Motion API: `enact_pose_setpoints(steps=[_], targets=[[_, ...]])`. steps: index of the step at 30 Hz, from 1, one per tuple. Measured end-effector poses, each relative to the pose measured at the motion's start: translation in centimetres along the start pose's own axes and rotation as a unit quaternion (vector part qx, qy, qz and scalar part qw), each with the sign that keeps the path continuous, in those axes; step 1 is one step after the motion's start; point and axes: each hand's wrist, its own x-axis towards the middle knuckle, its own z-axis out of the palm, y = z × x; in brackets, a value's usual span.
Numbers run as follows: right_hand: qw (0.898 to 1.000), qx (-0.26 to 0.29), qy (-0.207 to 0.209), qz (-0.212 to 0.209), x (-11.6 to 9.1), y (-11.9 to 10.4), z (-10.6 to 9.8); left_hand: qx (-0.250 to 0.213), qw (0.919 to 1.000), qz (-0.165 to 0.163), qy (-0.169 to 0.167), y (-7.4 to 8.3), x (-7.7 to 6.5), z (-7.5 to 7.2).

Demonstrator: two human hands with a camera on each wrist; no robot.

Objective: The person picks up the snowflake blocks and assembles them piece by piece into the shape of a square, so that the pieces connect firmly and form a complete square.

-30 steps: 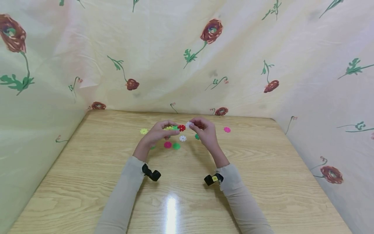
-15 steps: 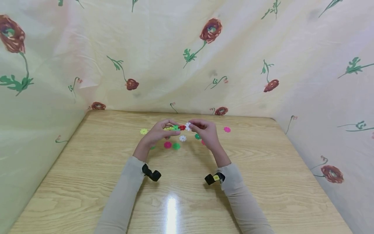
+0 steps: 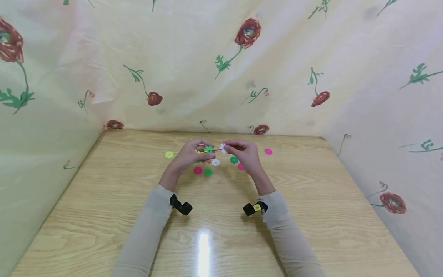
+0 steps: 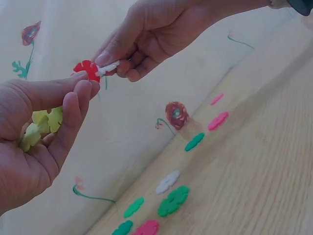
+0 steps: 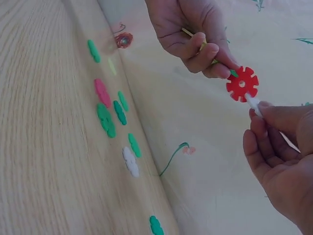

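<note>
Above the table, my left hand point(image 3: 187, 156) pinches a short chain of notched plastic snowflake discs. It includes a yellow disc point(image 4: 55, 117) against the palm, a green disc point(image 3: 209, 149) at the fingertips and a red disc point(image 5: 235, 87) at the outer end. My right hand point(image 3: 247, 156) pinches a white disc point(image 3: 222, 147) between thumb and fingers. In both wrist views the white disc meets the red disc's rim at an angle; how deep the notches engage cannot be told. The left fingers partly hide the chain's inner discs.
Loose discs lie on the wooden table point(image 3: 221, 204) below the hands: a white disc point(image 3: 215, 162), a green disc point(image 3: 208, 172), a pink disc point(image 3: 197, 170) and several more. A yellow disc point(image 3: 169, 154) lies farther left, another pink disc point(image 3: 268, 151) farther right. Flowered cloth point(image 3: 194, 77) hangs behind.
The white disc has come from beside the red disc to contact with its rim. In the head view, the red disc has turned from face-on to edge-on. The view has shifted slightly.
</note>
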Motion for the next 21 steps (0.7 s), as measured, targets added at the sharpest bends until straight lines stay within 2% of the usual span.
enact_pose_setpoints(steps=[8, 13, 21], targets=[[0.999, -0.007, -0.001, -0.045, -0.01, -0.66, 0.48, -0.031, 0.9994, 0.011, 0.014, -0.12, 0.18, 0.43], [1.000, -0.010, 0.013, -0.006, 0.14, -0.80, 0.14, -0.034, 0.9994, 0.008, 0.009, 0.17, 0.37, 0.47], [0.999, -0.013, -0.013, 0.029, 0.35, -0.16, 0.22, -0.025, 0.9993, -0.023, 0.013, 0.37, 0.09, 0.16]])
